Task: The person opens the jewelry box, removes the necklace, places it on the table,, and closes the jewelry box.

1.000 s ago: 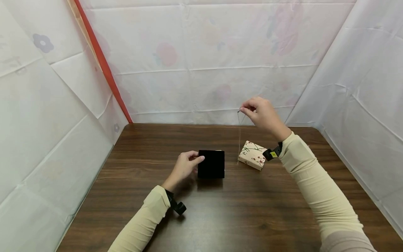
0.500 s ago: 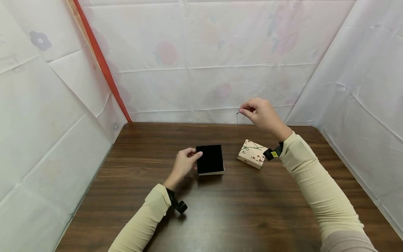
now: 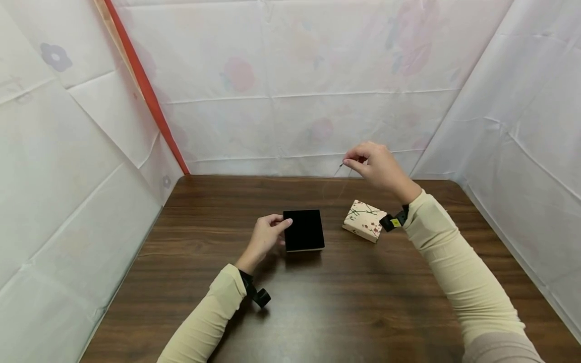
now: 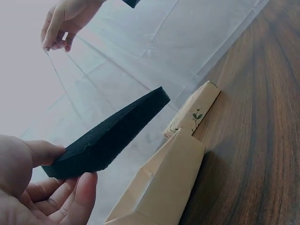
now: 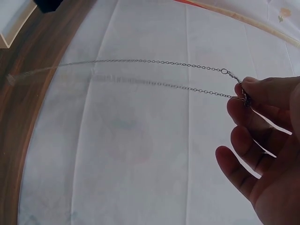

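Observation:
My left hand (image 3: 265, 234) pinches the left edge of a square black foam pad (image 3: 304, 230), thumb on top and fingers beneath. In the left wrist view the pad (image 4: 110, 129) is tilted above an open cream cardboard box (image 4: 173, 183). From overhead the pad hides most of that box. My right hand (image 3: 374, 164), raised toward the back, pinches a thin silver chain necklace (image 5: 164, 62) between thumb and fingertips near its clasp. The necklace hangs in a long loop, its far end blurred. Other fingers of that hand are loosely curled.
A cream box lid (image 3: 363, 221) with a red and green floral print lies on the dark wood table (image 3: 354, 302), right of the pad and below my right wrist. White patterned cloth (image 3: 295, 91) walls the back and both sides.
The necklace has swung from hanging straight down to slanting left. The foam pad has shifted slightly and changed its tilt, showing a pale strip at its front edge. The right hand barely moves.

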Demonstrator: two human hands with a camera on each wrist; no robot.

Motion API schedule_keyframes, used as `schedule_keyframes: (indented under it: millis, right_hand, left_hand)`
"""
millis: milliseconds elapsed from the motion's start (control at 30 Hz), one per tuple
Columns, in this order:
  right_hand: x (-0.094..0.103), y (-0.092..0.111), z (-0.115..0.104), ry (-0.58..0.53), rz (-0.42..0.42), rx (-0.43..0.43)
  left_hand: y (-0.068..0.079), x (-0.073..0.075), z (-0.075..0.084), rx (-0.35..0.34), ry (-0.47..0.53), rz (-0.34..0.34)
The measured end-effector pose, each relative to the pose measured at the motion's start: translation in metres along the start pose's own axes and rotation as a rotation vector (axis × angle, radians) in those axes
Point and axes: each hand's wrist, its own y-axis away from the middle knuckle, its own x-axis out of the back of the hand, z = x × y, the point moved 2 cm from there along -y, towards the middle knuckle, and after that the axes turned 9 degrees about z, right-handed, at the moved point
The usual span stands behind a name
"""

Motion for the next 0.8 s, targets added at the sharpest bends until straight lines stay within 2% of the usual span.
schedule_keyframes:
  millis: [467,633,733,800]
  right_hand:
    - [0.000,0.002,-0.003,-0.004,-0.063,-0.006]
    - [-0.007,0.000,0.007,0.024,-0.095,-0.038]
    - [-0.015,-0.002,0.018,0.019,-0.077,-0.055]
    - [-0.023,-0.002,0.028,0.024,-0.050,-0.050]
  left_hand:
    - [-0.001,0.004,-0.003,0.049,-0.007,-0.017]
    - [-0.002,0.003,-0.004,0.061,-0.004,-0.034]
    - [-0.001,0.004,-0.002,0.068,-0.009,-0.042]
    - [0.003,0.005,0.005,0.070,-0.019,-0.044]
